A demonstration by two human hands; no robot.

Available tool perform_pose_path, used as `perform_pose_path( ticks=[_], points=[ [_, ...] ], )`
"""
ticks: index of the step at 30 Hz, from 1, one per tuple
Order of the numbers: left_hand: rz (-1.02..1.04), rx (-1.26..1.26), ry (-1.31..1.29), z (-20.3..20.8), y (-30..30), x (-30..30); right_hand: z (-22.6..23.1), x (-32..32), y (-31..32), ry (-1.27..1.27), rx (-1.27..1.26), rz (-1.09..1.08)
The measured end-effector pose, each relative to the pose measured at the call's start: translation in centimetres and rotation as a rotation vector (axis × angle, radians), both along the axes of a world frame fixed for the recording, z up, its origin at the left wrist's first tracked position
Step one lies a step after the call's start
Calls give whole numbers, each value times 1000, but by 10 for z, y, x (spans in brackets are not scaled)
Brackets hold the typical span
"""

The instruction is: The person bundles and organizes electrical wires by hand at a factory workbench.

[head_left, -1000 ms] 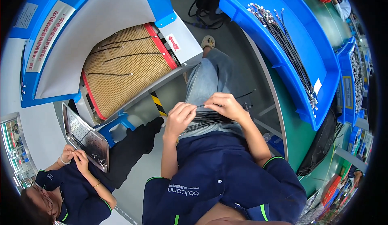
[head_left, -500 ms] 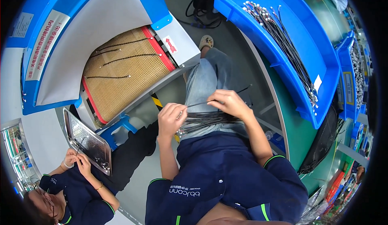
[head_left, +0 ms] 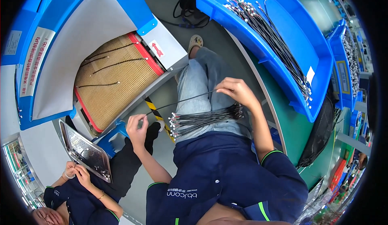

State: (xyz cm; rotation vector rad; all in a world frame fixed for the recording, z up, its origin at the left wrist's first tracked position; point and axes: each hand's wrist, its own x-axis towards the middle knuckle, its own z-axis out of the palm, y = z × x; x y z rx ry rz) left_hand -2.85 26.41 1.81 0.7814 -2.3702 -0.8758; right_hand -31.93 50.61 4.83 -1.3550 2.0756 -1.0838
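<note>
— What do the hands hold?
— The left hand (head_left: pixel 137 129) and right hand (head_left: pixel 235 91) each pinch one black cable (head_left: pixel 178 102), stretched between them just beyond the cable bundle (head_left: pixel 206 118) across the jeans (head_left: pixel 198 81)
— Any writing?
— A white label (head_left: pixel 37 61) in red characters on the blue machine (head_left: pixel 126 3), a red arrow sticker (head_left: pixel 155 48), pale lettering (head_left: pixel 182 194) on the dark shirt (head_left: pixel 250 172)

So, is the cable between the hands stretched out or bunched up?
Stretched out: the cable runs in a gentle curve from left hand to right hand.
</note>
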Motion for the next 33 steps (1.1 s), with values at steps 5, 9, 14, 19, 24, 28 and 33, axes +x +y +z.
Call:
perform_pose_path(
  ticks=[5,9,14,19,24,28,33],
  points=[
    [33,15,-11,-3,2,2,0,1,0,-50,-32,-25],
    [42,22,-20,0,3,5,2,4,3,-126,-3,-60],
    [45,26,-17,4,4,5,1,5,4,-73,-55,-36],
    [34,10,-15,6,2,7,1,8,3,-45,-94,-16],
    [29,4,-11,4,-2,11,3,10,1,-34,-75,3],
    [43,20,-21,3,-9,12,3,12,-6,-73,-42,37],
    [48,-24,-14,7,-35,20,1,20,-25,84,-112,93]
  ],
)
